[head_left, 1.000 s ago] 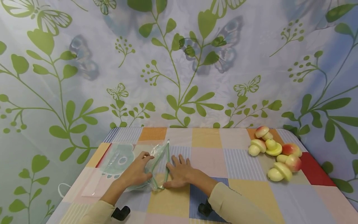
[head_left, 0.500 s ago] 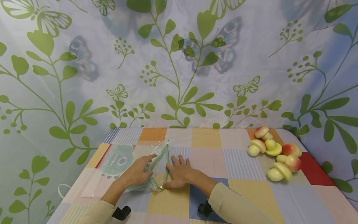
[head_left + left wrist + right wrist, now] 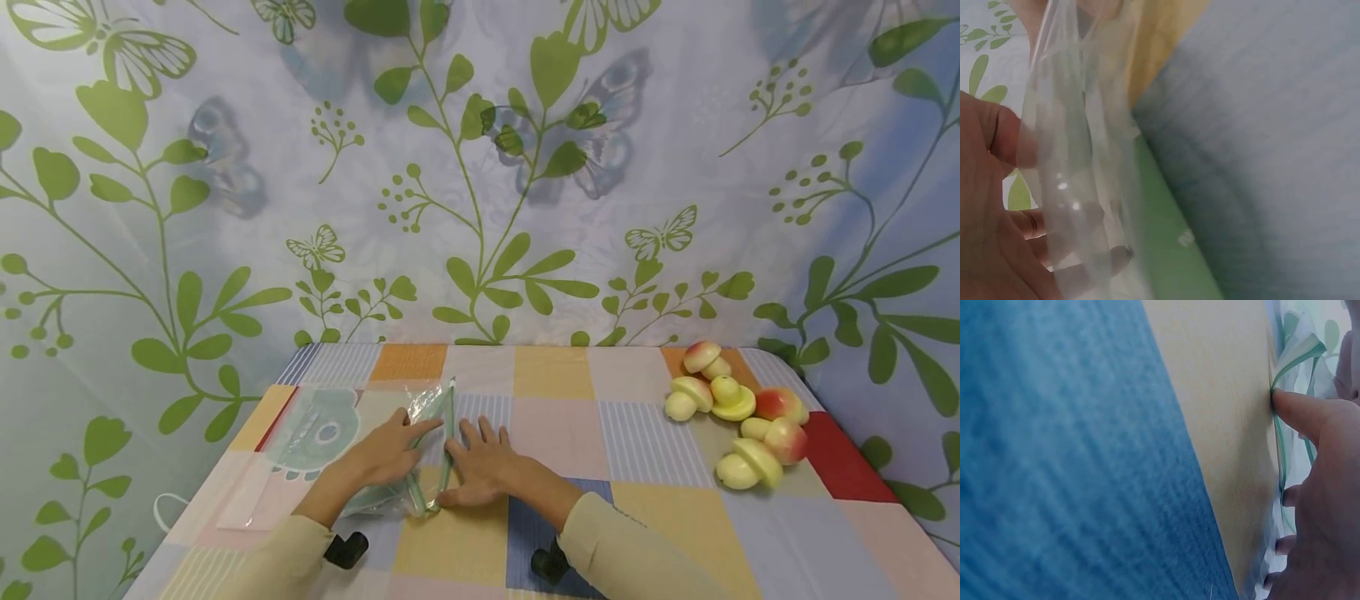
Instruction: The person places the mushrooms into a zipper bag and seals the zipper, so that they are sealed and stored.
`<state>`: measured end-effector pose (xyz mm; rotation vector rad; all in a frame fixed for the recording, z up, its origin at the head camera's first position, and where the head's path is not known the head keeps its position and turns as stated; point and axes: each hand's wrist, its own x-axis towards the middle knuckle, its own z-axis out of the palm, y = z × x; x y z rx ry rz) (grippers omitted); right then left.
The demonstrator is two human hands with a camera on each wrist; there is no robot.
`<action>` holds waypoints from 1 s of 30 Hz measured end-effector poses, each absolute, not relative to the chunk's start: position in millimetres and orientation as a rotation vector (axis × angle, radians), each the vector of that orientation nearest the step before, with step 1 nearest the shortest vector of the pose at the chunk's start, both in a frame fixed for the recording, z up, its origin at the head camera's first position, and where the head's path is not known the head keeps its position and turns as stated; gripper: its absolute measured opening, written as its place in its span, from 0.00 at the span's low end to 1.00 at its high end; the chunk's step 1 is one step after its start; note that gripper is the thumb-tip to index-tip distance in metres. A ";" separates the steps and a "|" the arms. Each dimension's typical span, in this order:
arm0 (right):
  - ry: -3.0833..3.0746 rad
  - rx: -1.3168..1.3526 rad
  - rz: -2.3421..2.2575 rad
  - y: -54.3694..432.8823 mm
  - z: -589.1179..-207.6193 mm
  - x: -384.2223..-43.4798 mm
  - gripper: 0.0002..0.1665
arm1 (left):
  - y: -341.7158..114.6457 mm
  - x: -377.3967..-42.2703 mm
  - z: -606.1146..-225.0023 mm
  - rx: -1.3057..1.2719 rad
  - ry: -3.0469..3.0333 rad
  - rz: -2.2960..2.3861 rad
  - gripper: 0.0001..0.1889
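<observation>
A clear plastic zip bag (image 3: pixel 296 492) lies on the left of the table, with a pale green cartoon print and green strips along its mouth. Its mouth faces right, the two strips parted. My left hand (image 3: pixel 382 450) is over the mouth end, index finger stretched out across the gap. Through the film, fingers of that left hand (image 3: pixel 1016 250) show in the left wrist view, touching the plastic. Fingers spread, my right hand (image 3: pixel 483 467) rests flat at the mouth's right edge. In the right wrist view its thumb (image 3: pixel 1300 412) presses on the green strip (image 3: pixel 1280 444).
Several mushroom-shaped pieces (image 3: pixel 735 404), yellow and red, are grouped at the table's right side. A patchwork cloth (image 3: pixel 551 433) covers the table. Behind it hangs a curtain (image 3: pixel 480 208) printed with leaves and butterflies. A white loop (image 3: pixel 167 508) hangs by the left edge.
My left hand has moved slightly right, and its index finger now reaches farther across the bag's mouth. My right hand has stayed in place.
</observation>
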<state>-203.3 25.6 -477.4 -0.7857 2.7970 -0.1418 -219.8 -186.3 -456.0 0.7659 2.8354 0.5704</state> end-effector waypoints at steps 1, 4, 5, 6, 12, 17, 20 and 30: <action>2.797 -0.785 -0.143 25.6 -477.3 -203.2 0.54 | -185.9 -220.5 -455.8 0.758 2.833 0.556 0.31; 2.796 -0.788 -0.146 25.6 -477.7 -202.9 0.53 | -186.4 -221.4 -454.6 0.739 2.827 0.531 0.34; 2.797 -0.791 -0.148 25.6 -477.9 -202.9 0.53 | -187.0 -221.3 -454.5 0.736 2.827 0.518 0.35; 2.797 -0.792 -0.150 25.7 -478.1 -202.9 0.53 | -187.7 -221.4 -454.8 0.735 2.828 0.510 0.37; 2.805 -0.803 -0.156 26.0 -478.3 -203.4 0.52 | -191.8 -221.0 -457.7 0.754 2.844 0.505 0.41; 2.805 -0.810 -0.161 26.2 -477.9 -203.3 0.52 | -192.7 -219.2 -457.6 0.724 2.856 0.510 0.44; 2.803 -0.810 -0.164 26.2 -478.0 -203.1 0.53 | -192.3 -217.5 -456.8 0.706 2.870 0.526 0.45; 2.799 -0.806 -0.157 26.7 -478.4 -203.8 0.53 | -189.5 -212.5 -457.0 0.649 2.899 0.515 0.52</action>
